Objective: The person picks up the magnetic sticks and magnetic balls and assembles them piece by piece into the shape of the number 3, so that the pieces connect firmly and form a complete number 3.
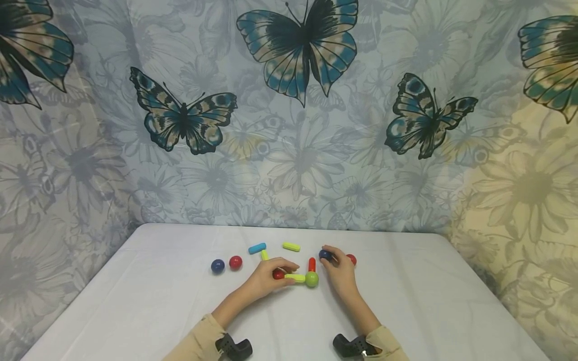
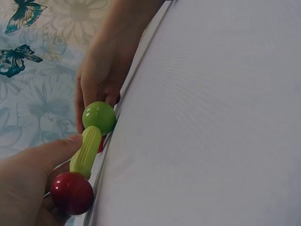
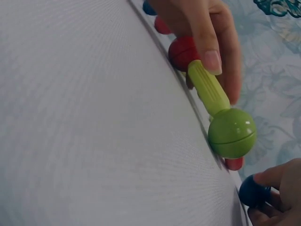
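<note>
My left hand [image 1: 266,277] grips a joined ball-and-rod piece, the thumb lying along its yellow-green rod [image 2: 86,153]. A red ball [image 2: 72,193] sits at the near end of that rod, beside the palm, and a green ball [image 1: 311,279] is at the other end. From the green ball a red rod [image 1: 312,264] points toward the back of the table. To the right, my right hand [image 1: 342,275] pinches a dark blue ball [image 3: 254,191] between thumb and fingers, close to the red rod.
Beyond the left hand lie a blue rod [image 1: 257,248] and yellow-green rods, one [image 1: 291,246] farther back. A second blue ball [image 1: 218,266] and a red ball [image 1: 235,262] rest at left. Another red ball [image 1: 352,259] shows behind the right hand. White cloth [image 1: 149,301] covers the table.
</note>
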A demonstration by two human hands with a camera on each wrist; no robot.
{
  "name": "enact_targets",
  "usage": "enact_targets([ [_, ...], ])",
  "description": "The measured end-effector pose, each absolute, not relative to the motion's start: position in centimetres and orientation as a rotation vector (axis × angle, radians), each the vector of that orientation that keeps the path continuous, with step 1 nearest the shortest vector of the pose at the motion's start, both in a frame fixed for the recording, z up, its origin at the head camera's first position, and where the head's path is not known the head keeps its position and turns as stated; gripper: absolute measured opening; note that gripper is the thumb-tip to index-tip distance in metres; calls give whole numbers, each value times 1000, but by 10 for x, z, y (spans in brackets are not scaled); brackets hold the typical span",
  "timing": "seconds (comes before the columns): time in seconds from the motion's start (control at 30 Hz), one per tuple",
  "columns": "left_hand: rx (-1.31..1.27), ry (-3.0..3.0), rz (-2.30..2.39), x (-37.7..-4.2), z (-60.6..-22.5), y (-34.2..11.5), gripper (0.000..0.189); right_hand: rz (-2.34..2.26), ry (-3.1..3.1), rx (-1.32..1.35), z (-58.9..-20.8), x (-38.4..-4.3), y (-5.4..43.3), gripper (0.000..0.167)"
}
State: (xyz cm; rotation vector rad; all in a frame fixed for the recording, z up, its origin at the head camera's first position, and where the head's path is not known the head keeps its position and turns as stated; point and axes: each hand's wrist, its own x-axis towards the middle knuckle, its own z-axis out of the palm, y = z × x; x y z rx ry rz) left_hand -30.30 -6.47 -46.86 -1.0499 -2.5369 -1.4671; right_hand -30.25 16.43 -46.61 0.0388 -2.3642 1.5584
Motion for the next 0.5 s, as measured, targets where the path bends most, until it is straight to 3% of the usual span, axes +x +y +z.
enact_targets([
  [0.5, -1035, -2585, -1477, -312, -464, -41, 28, 1639, -2296, 64, -468, -303, 166, 34],
])
